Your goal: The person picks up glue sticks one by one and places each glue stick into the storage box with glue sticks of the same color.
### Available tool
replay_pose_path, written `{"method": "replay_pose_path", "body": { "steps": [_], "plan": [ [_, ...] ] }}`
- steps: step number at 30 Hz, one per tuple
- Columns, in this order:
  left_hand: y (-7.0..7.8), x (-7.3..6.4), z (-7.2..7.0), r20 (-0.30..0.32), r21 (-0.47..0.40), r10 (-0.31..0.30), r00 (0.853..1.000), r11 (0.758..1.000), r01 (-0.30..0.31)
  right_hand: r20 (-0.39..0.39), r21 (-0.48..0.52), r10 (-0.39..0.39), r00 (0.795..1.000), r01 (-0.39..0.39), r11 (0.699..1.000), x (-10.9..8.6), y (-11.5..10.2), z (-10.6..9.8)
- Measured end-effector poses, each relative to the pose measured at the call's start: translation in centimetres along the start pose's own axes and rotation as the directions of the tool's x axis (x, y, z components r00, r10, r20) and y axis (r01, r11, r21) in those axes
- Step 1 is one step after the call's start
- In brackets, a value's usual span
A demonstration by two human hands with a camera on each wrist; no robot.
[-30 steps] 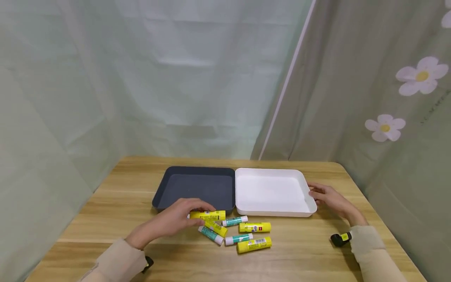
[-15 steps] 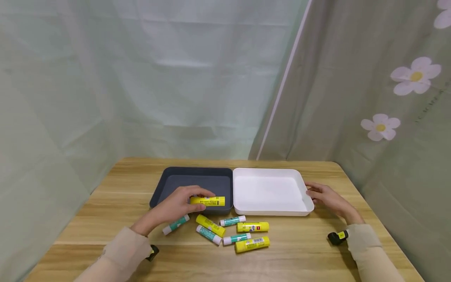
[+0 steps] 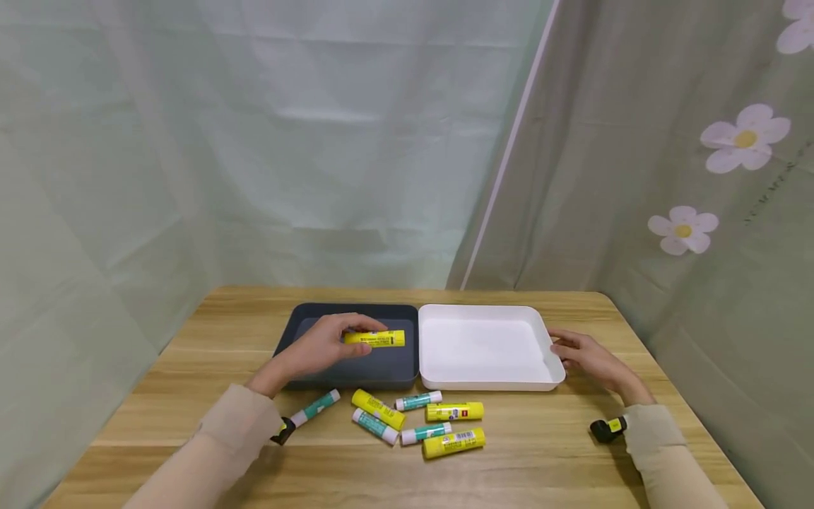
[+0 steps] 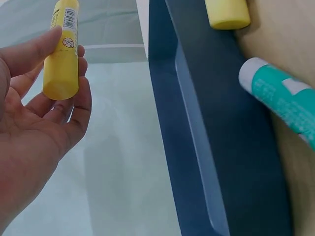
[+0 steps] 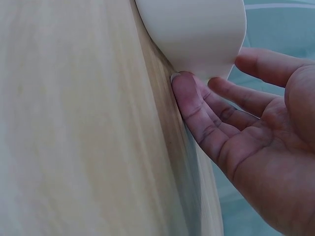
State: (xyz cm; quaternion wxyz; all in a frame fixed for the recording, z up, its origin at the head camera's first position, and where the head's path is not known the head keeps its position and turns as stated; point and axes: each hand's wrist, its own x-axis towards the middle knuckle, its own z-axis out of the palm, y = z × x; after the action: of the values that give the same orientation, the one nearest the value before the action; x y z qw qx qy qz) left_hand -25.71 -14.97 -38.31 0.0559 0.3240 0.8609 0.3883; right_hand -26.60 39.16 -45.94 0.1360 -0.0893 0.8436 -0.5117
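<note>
The left hand (image 3: 327,345) clamps a yellow glue stick (image 3: 389,338) between thumb and fingers above the dark tray (image 3: 381,370) on the left; the right hand's (image 3: 596,360) spread fingers touch the white tray's (image 3: 486,346) right wall. The held stick shows a barcode (image 4: 70,18), its small print unreadable. Nearer on the table (image 3: 528,452) lie three yellow sticks (image 3: 453,443) and four teal-and-white sticks (image 3: 375,426).

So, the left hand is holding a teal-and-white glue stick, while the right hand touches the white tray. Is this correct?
Not quite: the left hand holds a yellow glue stick, as the left wrist view shows. The right hand does touch the white tray.
</note>
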Motion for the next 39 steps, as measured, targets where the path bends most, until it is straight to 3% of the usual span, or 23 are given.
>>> {"method": "replay_pose_path", "body": {
  "steps": [10,18,39],
  "plan": [
    [-0.8,2.2,-1.0,0.034,0.016,-0.028,0.999,0.999,0.028,-0.003,0.021,0.005,1.0,-0.005,1.0,-0.2,0.2,0.0],
    [-0.9,3.6,-1.8,0.089,-0.041,-0.044,0.995,0.998,0.047,0.003,0.033,0.004,1.0,-0.004,0.999,0.1,0.3,0.0],
    [-3.9,6.6,-3.1,0.145,-0.084,-0.05,0.988,0.994,0.063,-0.017,0.034,0.006,1.0,-0.005,0.999,0.6,0.5,0.1]
  ]
}}
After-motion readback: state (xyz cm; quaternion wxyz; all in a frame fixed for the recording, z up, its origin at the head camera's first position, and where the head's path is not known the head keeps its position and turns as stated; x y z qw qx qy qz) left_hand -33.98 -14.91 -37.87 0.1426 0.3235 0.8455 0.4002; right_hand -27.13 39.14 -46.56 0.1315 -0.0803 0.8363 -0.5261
